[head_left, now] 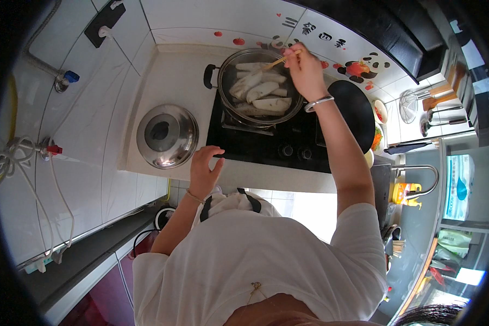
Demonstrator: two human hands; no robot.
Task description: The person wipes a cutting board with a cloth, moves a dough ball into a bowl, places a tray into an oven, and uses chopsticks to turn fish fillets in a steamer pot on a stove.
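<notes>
In my right hand (303,66), closed at the far side of the stove, is a pair of wooden chopsticks (281,60). Their tips reach down among several long, pale pieces of food (264,91) in a round metal pot (227,106) on the left burner. Haze softens the pot's contents. My left hand (204,169) hovers by the counter's front edge, fingers apart and slightly bent, holding nothing. Left of it, a shiny domed pot lid (171,149) with a dark knob lies on the counter.
A black wok (353,111) covers the right burner. The black stove (255,146) has two front knobs. Bowls of cut food (378,136) stand beyond the wok, near a sink faucet (430,173) and a yellow pump bottle (403,194). A range hood (396,38) overhangs the right back.
</notes>
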